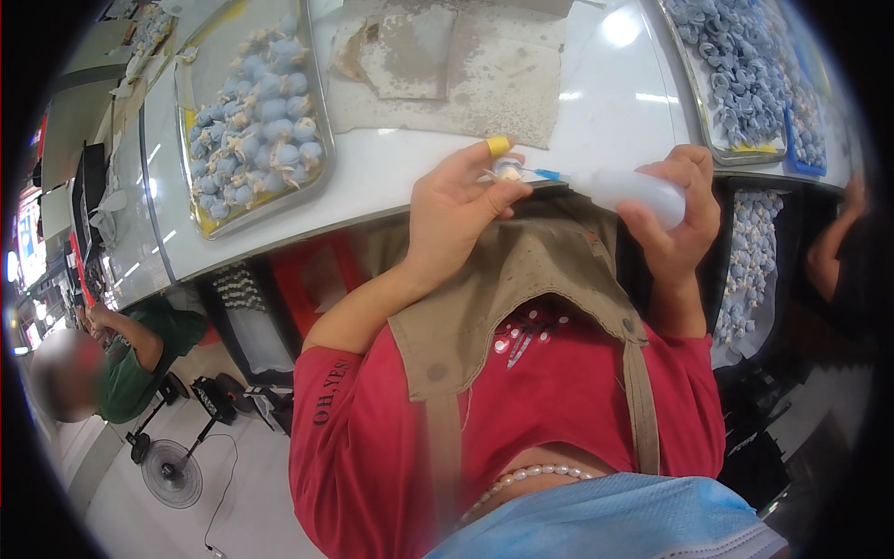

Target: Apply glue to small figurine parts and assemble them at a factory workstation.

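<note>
My left hand (456, 210) pinches a small pale-blue and cream piece (508, 170) between thumb and fingers, just past the table's near edge. A yellow finger cot (499, 146) covers one of its fingertips. My right hand (684, 210) is wrapped round a translucent white squeeze bottle (643, 194), tilted almost level. The bottle's blue needle tip (548, 174) points left at the small piece. Whether the needle touches it, I cannot tell.
A tray (321, 121) of blue-and-cream pieces stands left on the white table (372, 172). Stained cardboard (512, 84) lies ahead. Another tray (703, 121) holds blue cup-like parts at right, beside a blue tray (808, 170). A co-worker (140, 363) sits left, near a fan (172, 473).
</note>
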Motion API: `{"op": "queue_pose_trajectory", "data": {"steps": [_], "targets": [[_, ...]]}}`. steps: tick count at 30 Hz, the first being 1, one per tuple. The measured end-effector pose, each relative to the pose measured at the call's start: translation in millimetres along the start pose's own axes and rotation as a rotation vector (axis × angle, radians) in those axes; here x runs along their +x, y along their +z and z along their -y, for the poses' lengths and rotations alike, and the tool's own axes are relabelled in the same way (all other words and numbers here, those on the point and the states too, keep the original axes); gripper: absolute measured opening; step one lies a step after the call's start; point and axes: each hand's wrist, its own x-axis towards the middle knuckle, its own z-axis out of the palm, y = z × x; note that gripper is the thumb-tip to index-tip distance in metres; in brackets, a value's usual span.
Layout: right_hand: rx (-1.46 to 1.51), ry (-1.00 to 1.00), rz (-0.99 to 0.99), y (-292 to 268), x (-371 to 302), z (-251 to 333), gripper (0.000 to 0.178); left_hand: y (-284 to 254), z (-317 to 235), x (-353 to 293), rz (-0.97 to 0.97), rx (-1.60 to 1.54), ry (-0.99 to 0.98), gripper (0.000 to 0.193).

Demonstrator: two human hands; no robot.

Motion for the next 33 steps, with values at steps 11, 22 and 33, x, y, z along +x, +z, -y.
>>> {"op": "queue_pose_trajectory", "data": {"steps": [11,22,33], "targets": [[-0.122,-0.057,0.056,15,10,22,0.032,-10,-3,-10,-0.045,0.138,-0.018,0.037],[-0.098,-0.040,0.015,12,10,18,0.030,-8,-1,-7,-0.005,-0.024,0.011,0.033],[-0.110,-0.011,0.046,9,12,14,0.029,-9,0,-3,-0.009,-0.085,0.000,0.032]]}}
